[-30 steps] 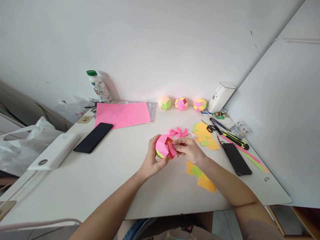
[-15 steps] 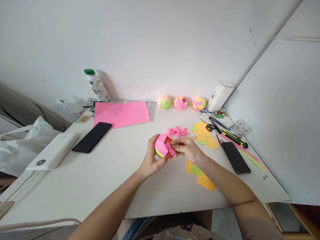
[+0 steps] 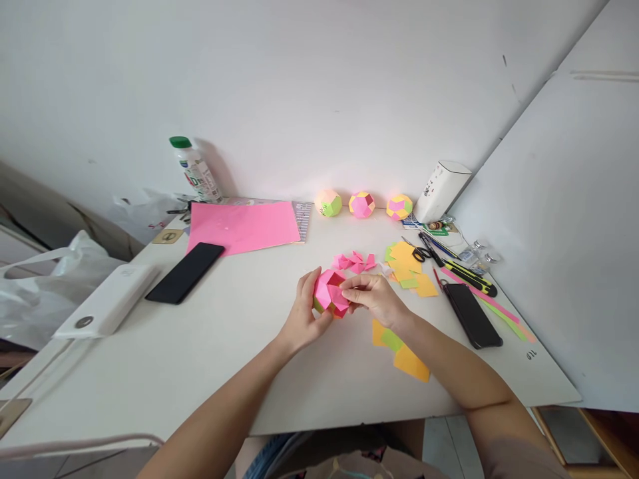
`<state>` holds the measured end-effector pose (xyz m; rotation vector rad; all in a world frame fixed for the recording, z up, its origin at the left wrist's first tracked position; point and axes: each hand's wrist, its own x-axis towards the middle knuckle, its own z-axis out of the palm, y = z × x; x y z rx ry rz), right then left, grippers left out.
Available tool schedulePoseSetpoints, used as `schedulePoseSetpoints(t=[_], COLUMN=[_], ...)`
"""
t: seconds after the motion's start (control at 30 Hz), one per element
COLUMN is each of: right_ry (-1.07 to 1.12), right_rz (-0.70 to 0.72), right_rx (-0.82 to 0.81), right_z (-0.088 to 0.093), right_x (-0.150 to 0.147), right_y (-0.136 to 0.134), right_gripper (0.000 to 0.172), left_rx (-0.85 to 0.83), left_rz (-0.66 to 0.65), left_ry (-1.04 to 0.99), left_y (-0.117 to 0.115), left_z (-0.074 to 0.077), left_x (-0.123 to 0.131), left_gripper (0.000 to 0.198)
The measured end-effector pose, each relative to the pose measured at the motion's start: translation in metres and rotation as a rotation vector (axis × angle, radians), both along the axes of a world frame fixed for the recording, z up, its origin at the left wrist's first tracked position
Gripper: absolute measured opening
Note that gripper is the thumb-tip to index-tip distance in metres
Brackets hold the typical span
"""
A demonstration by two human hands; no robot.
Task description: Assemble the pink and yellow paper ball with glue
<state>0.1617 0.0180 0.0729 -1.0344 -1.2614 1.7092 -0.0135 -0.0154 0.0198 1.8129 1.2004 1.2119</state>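
Observation:
A pink, green and orange folded-paper ball is held above the table, an opening showing in its upper side. Wrapped round its left and lower side, my left hand grips it. The fingers of my right hand pinch a pink paper piece at the ball's right side; how far that piece is tucked in is hidden. Just behind the ball lie several small folded pink pieces. Orange and green paper squares are stacked to the right, and more orange squares lie below my right wrist.
Three finished-looking paper balls stand along the wall. Pink sheets, a phone and a white power bank are on the left. Scissors, a yellow-black cutter and a black phone lie right.
The ball has turned slightly and shifted a little right in my left hand. The pink piece at my right fingertips sits closer against the ball.

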Motion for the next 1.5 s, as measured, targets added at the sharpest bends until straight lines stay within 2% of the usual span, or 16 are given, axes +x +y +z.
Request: schedulePoseSetpoints(t=[0.23,0.47,0.7,0.97,1.3,1.5], right_ry=[-0.058,-0.109,-0.130,-0.141,-0.055,0.004], right_rz=[-0.016,0.007,-0.037,-0.039,-0.073,-0.121], right_rx=[0.040,0.086,0.100,0.128,0.039,-0.050], right_z=[0.002,-0.006,-0.008,-0.005,-0.008,-0.012], right_x=[-0.006,-0.006,-0.009,-0.010,-0.014,-0.018], right_y=[-0.008,-0.009,-0.013,-0.017,-0.020,-0.021], right_gripper=[0.024,0.023,0.020,0.019,0.020,0.018], left_rx=[0.045,0.161,0.274,0.285,0.324,0.333], left_rz=[0.112,0.081,0.117,0.109,0.115,0.137], left_ry=[0.117,0.171,0.248,0.271,0.372,0.414], left_y=[-0.004,-0.005,-0.003,-0.003,-0.003,-0.003], left_z=[-0.001,-0.004,-0.007,-0.007,-0.010,-0.014], left_x=[0.004,0.008,0.009,0.009,0.009,0.011], left_gripper=[0.083,0.072,0.069,0.069,0.072,0.063])
